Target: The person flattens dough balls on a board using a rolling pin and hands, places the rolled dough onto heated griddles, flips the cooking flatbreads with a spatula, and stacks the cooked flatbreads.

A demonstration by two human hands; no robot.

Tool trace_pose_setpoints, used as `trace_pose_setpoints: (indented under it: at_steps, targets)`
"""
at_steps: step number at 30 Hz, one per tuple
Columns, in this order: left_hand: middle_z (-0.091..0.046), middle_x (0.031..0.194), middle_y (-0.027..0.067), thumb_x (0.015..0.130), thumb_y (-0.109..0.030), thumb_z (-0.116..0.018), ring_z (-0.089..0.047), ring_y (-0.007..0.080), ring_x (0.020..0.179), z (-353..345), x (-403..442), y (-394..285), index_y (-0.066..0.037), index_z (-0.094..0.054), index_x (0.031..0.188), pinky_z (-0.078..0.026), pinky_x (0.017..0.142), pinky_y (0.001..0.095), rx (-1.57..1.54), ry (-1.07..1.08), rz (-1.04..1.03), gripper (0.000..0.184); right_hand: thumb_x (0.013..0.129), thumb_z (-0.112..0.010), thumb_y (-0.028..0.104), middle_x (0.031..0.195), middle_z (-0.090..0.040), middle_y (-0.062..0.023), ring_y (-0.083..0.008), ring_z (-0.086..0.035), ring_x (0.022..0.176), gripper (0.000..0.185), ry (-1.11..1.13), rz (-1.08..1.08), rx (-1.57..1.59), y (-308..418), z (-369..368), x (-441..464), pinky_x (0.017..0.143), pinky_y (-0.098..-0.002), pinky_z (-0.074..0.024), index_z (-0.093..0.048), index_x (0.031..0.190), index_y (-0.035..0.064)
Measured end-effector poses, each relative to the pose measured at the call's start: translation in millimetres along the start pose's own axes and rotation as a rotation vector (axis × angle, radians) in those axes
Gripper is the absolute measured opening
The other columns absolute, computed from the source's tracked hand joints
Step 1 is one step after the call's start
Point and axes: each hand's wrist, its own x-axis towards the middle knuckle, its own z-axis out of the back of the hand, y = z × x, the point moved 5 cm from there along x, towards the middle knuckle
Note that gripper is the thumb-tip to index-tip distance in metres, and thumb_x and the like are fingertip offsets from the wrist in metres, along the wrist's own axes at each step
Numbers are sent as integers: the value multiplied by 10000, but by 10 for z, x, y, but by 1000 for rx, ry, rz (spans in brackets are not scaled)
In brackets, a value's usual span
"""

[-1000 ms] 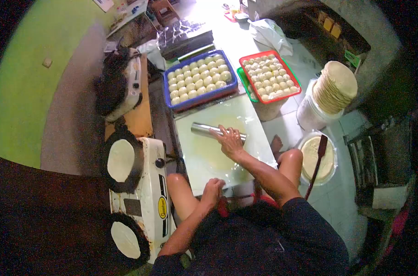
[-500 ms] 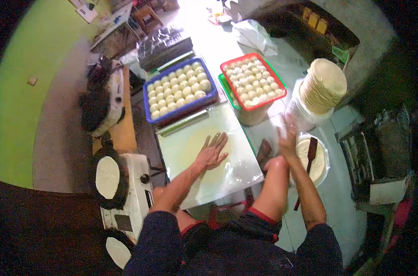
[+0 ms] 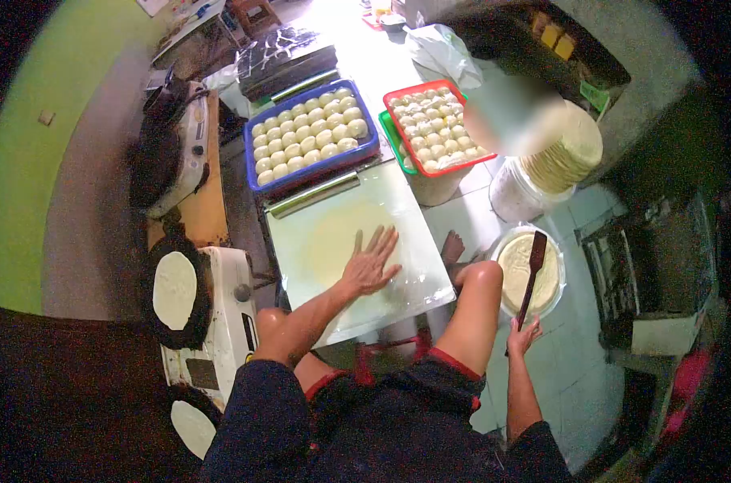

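My left hand [image 3: 371, 262] lies flat, fingers spread, on a thin, pale round sheet [image 3: 325, 241] on the white board [image 3: 301, 299]. A metal roller [image 3: 313, 196] rests along the board's far edge. My right hand [image 3: 524, 336] is closed around the lower handle of a dark red spatula [image 3: 537, 251]. The spatula's blade lies over a wide, lined bowl [image 3: 564, 278] of pale, soft mixture [image 3: 514, 262].
A blue tray [image 3: 373, 146] and a red tray [image 3: 464, 167] hold dough balls. Flat rounds [image 3: 562, 153] are stacked on a white bucket [image 3: 520, 193], partly behind a blurred patch. Left, a stove [image 3: 228, 282] bears pans with pale rounds [image 3: 175, 290].
The roller has left my right hand and sits at the board's far edge. My left hand has moved onto the board. My right hand has swung right and down and taken the spatula.
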Motion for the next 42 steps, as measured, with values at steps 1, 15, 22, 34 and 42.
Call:
trace_pose_setpoints:
  at_steps: [1, 15, 22, 34, 42]
  targets:
    - [-95, 1669, 127, 999, -522, -383, -71, 338, 1537, 35, -16, 160, -64, -124, 1591, 19, 1196, 623, -8, -80, 116, 792, 909, -679, 178, 1413, -433, -224, -428, -361, 1338, 602, 20, -17, 41, 69, 29, 4, 1044, -514, -391, -390, 1429, 92]
    - [-187, 1630, 202, 968, -473, -485, -154, 396, 1508, 658, -2254, 434, -97, -251, 1564, -125, 1138, 696, -96, -556, 675, 742, 896, -598, -20, 1042, -646, -167, -323, -655, 966, 315, 637, 1328, 517, 4498, 1203, -1981, 855, -390, -524, -636, 1205, 27]
    - [-536, 1371, 246, 943, -325, -580, -520, 350, 1288, 429, -4254, -232, -8, -527, 1345, -421, 1045, 463, -673, -722, 849, 515, 891, -579, 61, 996, -641, -179, -421, -658, 879, 366, 1210, 2190, 67, 5387, 1909, -4531, 752, -468, -556, -608, 1251, 120]
    - [-641, 1237, 203, 981, -294, -581, -596, 368, 1186, -331, -5362, -997, -35, -620, 1236, -449, 1043, 463, -645, -850, 1174, 365, 889, -578, 92, 1104, -623, -237, -408, -658, 959, 359, 1426, 2373, 325, 5032, 727, -6542, 795, -483, -557, -617, 1245, 82]
    - [-654, 1206, 195, 966, -273, -587, -615, 364, 1154, 279, -5556, -1070, -50, -623, 1230, -461, 1032, 457, -708, -774, 1153, 348, 921, -655, 86, 1133, -692, -177, -278, -683, 1023, 318, 1850, 1967, 468, 5782, 1513, -6586, 855, -375, -540, -639, 1234, 36]
